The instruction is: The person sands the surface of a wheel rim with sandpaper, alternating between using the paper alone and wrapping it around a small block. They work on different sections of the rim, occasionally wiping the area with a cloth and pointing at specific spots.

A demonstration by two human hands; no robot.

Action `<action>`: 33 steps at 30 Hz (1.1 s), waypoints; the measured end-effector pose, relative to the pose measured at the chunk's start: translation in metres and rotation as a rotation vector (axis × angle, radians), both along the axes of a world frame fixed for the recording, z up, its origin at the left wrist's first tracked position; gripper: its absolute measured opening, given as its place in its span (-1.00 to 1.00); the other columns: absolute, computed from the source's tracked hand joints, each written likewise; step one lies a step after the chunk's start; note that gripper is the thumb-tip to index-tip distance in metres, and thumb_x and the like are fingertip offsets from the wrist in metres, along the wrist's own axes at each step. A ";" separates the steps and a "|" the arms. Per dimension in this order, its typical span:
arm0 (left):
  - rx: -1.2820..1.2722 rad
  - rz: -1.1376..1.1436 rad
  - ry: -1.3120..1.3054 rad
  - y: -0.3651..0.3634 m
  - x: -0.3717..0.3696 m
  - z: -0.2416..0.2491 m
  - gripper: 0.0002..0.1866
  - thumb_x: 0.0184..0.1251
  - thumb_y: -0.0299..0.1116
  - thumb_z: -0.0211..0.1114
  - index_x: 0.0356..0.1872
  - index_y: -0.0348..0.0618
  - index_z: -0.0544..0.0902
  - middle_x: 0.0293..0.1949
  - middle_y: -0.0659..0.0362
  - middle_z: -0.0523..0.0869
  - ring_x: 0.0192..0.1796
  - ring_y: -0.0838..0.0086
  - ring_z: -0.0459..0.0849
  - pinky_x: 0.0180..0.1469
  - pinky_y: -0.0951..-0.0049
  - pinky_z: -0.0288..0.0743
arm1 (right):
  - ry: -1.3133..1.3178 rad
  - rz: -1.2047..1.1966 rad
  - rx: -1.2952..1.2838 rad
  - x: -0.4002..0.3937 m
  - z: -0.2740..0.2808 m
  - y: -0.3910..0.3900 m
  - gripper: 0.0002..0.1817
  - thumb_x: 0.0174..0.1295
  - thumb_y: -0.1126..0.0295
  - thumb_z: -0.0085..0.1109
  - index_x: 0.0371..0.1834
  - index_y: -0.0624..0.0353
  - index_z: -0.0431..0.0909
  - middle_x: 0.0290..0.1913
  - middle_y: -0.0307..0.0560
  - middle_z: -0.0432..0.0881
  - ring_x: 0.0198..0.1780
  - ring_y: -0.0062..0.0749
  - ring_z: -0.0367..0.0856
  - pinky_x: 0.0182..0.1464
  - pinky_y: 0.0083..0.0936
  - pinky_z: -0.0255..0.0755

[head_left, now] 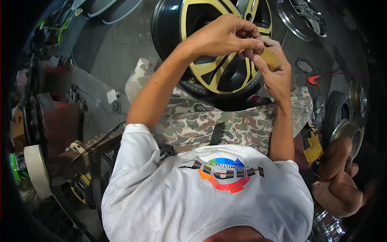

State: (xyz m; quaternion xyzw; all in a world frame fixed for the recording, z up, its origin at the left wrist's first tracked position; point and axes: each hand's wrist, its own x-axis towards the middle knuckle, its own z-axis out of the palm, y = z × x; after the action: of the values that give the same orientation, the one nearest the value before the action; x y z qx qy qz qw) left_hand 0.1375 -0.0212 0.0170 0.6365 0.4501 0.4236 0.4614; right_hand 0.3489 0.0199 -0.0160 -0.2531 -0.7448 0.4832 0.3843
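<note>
My right hand (277,74) is closed around a flat tan-yellow piece (269,59); its exact kind does not show. At the upper edge of that piece, my left hand (236,35) has its thumb and fingers pressed together. What lies between those left fingertips is hidden. Both hands are raised over a gold-and-black alloy wheel (219,74), which stands tilted in front of my camouflage-covered lap (189,125). Part of the wheel's face is covered by my left forearm and hands.
A red-handled tool (313,80) with a cable lies right of the wheel. Further right are a tire (338,109), more rims (303,18) and another person's bent limbs (342,181). A cream roll (37,171) and a red box (60,121) are at left.
</note>
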 end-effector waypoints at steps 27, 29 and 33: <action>0.563 0.903 -0.037 0.034 -0.081 0.000 -0.70 0.45 -0.31 0.44 0.03 -0.31 0.68 -0.23 0.15 0.79 -0.19 0.55 0.71 -0.09 0.47 0.62 | -0.075 -0.132 0.545 -0.063 -0.064 -0.068 -0.74 0.09 0.53 0.56 -0.13 0.15 0.80 -0.18 -0.12 0.66 -0.18 -0.22 0.64 -0.20 -0.37 0.56; 0.547 0.896 0.025 0.033 -0.082 -0.001 -0.61 0.42 -0.29 0.45 0.12 -0.34 0.64 -0.14 0.06 0.79 -0.11 0.46 0.74 -0.03 0.43 0.64 | -0.044 -0.081 0.535 -0.071 -0.059 -0.071 -0.75 0.09 0.54 0.56 -0.14 0.15 0.80 -0.18 -0.12 0.67 -0.18 -0.22 0.64 -0.20 -0.36 0.56; 0.500 0.996 0.095 0.035 -0.091 -0.012 -0.54 0.40 -0.22 0.45 0.16 -0.34 0.67 -0.07 -0.06 0.80 -0.03 0.29 0.78 0.05 0.33 0.64 | -0.014 -0.004 0.559 -0.075 -0.056 -0.068 -0.76 0.09 0.56 0.55 -0.15 0.16 0.80 -0.17 -0.11 0.69 -0.17 -0.22 0.66 -0.18 -0.34 0.57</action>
State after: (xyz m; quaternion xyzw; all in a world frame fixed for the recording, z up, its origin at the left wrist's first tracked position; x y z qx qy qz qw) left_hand 0.0463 0.0142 0.0047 0.4553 0.6025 0.6552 0.0200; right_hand 0.2743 -0.0483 -0.0716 -0.1421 -0.8513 0.2567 0.4350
